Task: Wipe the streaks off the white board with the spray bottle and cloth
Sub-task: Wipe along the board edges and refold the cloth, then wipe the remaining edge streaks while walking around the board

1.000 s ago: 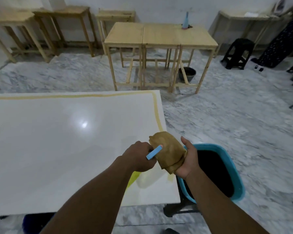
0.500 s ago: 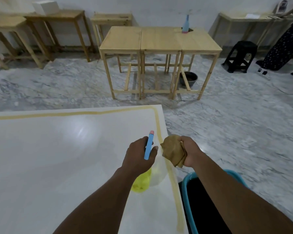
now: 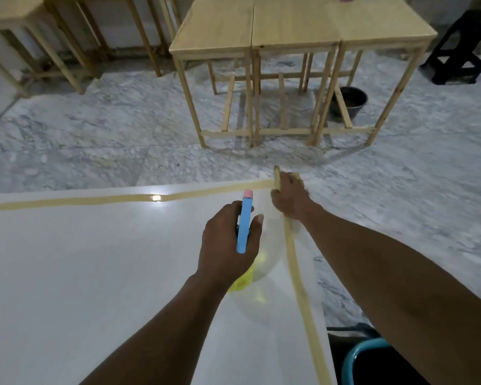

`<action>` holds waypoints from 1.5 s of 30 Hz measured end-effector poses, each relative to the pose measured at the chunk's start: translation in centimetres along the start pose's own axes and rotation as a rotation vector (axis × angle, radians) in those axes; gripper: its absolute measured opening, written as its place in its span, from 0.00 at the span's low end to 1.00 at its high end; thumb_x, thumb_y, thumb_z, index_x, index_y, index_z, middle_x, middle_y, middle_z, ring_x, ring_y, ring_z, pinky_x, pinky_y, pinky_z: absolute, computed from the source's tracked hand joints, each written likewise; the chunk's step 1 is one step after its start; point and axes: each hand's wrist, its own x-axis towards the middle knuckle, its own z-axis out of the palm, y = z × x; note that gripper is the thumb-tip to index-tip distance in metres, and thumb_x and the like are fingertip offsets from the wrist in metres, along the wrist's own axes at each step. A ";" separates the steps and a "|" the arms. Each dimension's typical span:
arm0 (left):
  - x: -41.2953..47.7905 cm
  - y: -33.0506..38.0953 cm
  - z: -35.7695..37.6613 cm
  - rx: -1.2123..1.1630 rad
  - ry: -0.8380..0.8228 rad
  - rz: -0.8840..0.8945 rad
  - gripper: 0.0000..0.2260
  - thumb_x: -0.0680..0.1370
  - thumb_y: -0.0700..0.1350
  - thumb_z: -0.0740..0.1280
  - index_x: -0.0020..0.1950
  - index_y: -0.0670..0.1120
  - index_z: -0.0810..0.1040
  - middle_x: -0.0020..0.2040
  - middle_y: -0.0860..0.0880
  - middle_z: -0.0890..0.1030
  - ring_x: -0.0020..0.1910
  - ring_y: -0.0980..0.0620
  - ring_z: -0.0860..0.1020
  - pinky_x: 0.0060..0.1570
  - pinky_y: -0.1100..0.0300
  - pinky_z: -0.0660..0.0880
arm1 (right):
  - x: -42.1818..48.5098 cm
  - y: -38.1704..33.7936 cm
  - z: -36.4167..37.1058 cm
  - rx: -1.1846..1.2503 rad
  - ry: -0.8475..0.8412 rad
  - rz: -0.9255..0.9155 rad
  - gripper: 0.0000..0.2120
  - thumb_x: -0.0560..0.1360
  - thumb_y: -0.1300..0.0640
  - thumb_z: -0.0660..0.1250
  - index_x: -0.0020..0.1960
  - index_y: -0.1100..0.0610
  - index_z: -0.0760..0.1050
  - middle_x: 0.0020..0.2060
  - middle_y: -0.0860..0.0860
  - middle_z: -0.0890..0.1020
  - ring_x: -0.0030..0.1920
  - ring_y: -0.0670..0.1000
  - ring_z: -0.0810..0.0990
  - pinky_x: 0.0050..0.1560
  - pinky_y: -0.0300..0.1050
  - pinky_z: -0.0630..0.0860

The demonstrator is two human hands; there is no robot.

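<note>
Tub: a blue tub (image 3: 353, 357) sits near right, beside the board (image 3: 95, 273).
Left hand: your left hand (image 3: 228, 243) grips the spray bottle (image 3: 243, 223) above the board's right side, nozzle pointing far.
Right hand: your right hand (image 3: 289, 198) holds the cloth (image 3: 276, 176) on the board's far right corner.
Tables: wooden tables (image 3: 289, 23) stand far beyond.

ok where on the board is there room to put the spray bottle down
The wide bare stretch of white board left of the left hand, nearer than the far streak, is free. The far right corner is crowded: the right hand holds the cloth there, with the spray bottle just beside it.
</note>
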 end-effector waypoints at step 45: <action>-32.8 3.1 -7.4 -0.065 -0.081 0.015 0.11 0.81 0.53 0.70 0.51 0.45 0.80 0.31 0.56 0.71 0.29 0.52 0.72 0.35 0.53 0.77 | -49.1 14.6 19.9 -0.202 0.313 -0.139 0.30 0.82 0.49 0.45 0.82 0.58 0.48 0.81 0.55 0.51 0.81 0.55 0.47 0.78 0.46 0.34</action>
